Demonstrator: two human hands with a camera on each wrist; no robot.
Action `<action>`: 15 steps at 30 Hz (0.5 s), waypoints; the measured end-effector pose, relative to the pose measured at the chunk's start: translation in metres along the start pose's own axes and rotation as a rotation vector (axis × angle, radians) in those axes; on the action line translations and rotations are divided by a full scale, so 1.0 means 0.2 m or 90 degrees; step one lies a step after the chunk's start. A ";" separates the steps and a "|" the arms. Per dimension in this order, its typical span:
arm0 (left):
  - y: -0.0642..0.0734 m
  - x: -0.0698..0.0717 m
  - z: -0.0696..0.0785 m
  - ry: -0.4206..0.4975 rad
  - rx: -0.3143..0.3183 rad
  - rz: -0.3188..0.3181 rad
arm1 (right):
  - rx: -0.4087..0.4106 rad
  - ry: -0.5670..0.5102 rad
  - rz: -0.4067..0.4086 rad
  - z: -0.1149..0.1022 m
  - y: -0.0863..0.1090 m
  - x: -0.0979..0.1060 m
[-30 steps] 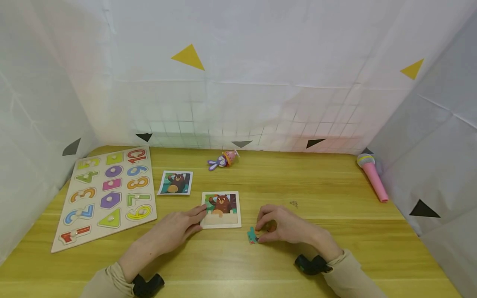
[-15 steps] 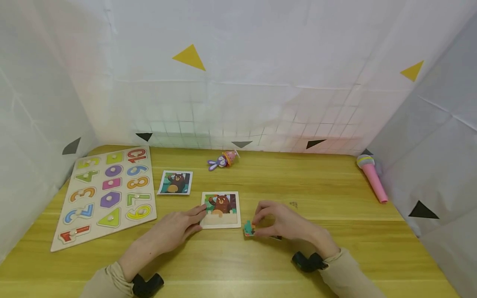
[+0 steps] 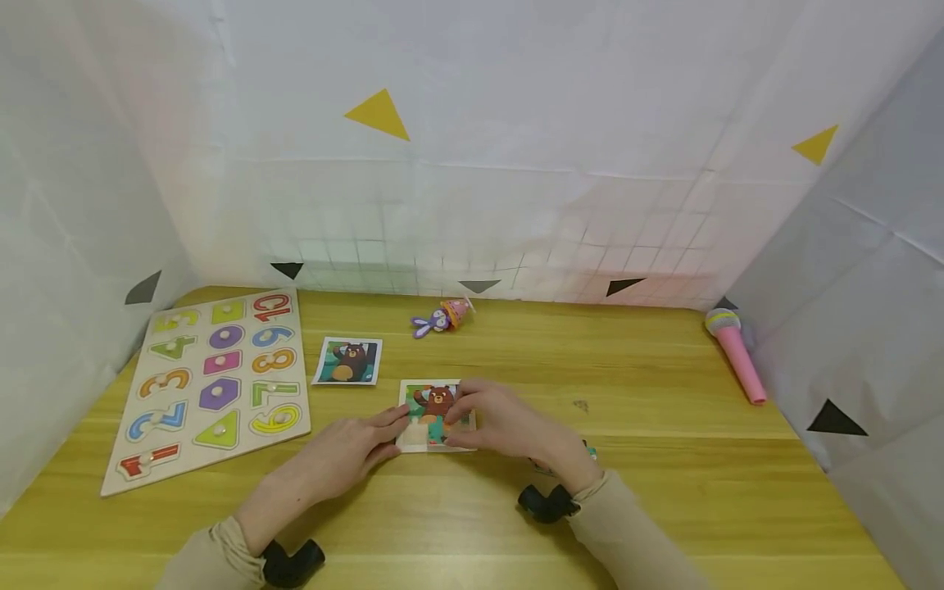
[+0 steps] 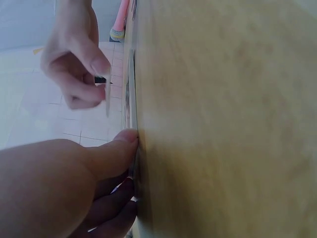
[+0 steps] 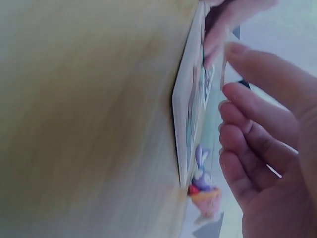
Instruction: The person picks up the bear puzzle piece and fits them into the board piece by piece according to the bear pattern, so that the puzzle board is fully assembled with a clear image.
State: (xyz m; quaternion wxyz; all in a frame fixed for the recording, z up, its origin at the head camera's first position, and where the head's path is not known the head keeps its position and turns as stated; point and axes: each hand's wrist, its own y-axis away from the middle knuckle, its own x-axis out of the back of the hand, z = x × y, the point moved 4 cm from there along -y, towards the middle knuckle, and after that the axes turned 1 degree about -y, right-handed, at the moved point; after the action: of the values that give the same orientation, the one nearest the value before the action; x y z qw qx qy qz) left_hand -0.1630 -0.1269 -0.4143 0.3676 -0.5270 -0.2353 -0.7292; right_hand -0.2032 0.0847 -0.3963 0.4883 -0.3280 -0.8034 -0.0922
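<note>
A small wooden jigsaw board [image 3: 415, 447] with a brown bear picture lies on the table; its upper part is filled and bare wood shows at its lower left. My left hand [image 3: 347, 455] rests at the board's left edge, fingers extended, thumb touching the rim. Over the board's lower right, my right hand [image 3: 505, 419] pinches a teal jigsaw piece [image 3: 436, 430] between thumb and forefinger. Edge-on in the left wrist view, that piece [image 4: 108, 96] is above the board, apart from it. More puzzle pieces [image 3: 542, 468] lie partly hidden beneath my right wrist.
A printed bear card [image 3: 348, 361] lies behind my left hand. The number and shape board [image 3: 214, 385] covers the left side. A purple rabbit toy [image 3: 441, 317] lies at the back, and a pink toy microphone [image 3: 740, 354] at the far right.
My right hand has lifted the teal jigsaw piece off the table and carried it left over the board. Other pieces behind it came into view. My left hand stays where it was.
</note>
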 end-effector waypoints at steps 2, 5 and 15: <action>0.00 0.00 0.00 -0.003 0.001 0.000 | -0.001 0.010 -0.004 0.00 -0.04 -0.03; 0.00 0.00 -0.01 -0.002 -0.001 0.003 | 0.000 0.015 -0.012 -0.01 -0.09 -0.07; -0.01 0.00 -0.03 0.031 -0.007 0.022 | -0.004 0.014 -0.012 -0.04 -0.14 -0.10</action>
State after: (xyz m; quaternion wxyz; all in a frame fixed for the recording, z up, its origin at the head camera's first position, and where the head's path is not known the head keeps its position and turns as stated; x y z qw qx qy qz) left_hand -0.1672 -0.1300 -0.4164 0.3826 -0.5151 -0.2132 -0.7367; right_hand -0.2082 0.0509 -0.4046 0.4952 -0.3208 -0.8007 -0.1035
